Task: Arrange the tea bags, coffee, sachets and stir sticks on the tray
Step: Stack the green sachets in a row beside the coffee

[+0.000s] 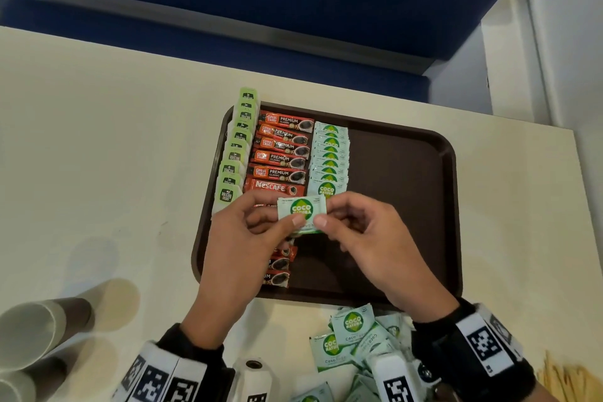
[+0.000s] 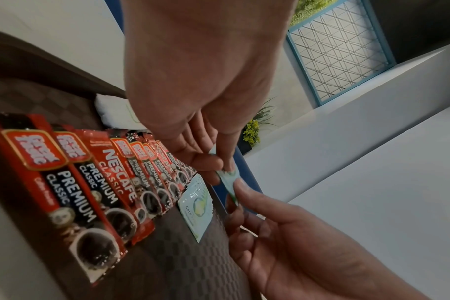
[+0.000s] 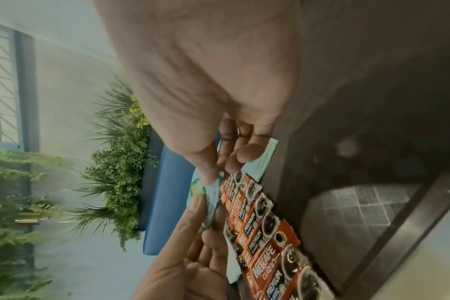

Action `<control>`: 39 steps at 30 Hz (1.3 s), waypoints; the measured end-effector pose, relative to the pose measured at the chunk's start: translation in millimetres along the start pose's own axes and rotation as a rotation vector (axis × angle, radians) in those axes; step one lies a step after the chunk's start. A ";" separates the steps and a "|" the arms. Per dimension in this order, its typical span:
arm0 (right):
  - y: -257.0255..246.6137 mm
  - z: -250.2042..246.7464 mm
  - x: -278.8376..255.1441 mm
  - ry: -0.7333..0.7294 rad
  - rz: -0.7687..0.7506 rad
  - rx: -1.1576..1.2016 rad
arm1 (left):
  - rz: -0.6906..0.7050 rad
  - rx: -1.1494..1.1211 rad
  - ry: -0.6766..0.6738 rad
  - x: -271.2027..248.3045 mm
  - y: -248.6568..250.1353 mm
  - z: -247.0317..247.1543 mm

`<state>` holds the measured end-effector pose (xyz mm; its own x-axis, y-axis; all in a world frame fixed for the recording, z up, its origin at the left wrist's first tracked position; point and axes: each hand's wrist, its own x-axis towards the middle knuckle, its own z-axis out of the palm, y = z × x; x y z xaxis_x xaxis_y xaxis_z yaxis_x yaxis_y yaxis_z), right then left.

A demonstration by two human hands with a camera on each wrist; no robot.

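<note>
Both hands, left hand (image 1: 241, 238) and right hand (image 1: 368, 238), pinch one sugar sachet (image 1: 301, 210) by its side edges just above the tray (image 1: 408, 206). It looks light, limp and slick, best held at the sealed edges.

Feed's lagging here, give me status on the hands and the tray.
Left hand and right hand both pinch one Coco Natura sachet over tray. Sachet column half filled. Nothing blocking.

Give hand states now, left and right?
Left hand: pinching the Coco Natura sachet.
Right hand: pinching the same sachet's other edge.
</note>
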<state>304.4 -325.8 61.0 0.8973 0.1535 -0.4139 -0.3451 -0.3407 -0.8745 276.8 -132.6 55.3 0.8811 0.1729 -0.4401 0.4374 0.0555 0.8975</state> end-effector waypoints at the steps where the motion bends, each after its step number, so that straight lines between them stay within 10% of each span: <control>1: 2.6 -1.9 0.3 0.025 0.001 -0.012 | 0.006 0.012 -0.003 -0.2 -0.3 1.1; 15: 42.8 -7.2 23.6 0.369 0.016 -0.212 | -0.005 0.109 0.111 1.5 -6.2 -10.0; 39: 42.6 -1.4 26.8 0.374 -0.011 -0.272 | -0.022 0.076 0.102 -2.4 -6.0 -14.7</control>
<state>314.2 -337.5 13.0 0.9554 -0.1700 -0.2415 -0.2952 -0.5795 -0.7597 269.4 -119.0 51.4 0.8500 0.2717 -0.4512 0.4722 -0.0136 0.8814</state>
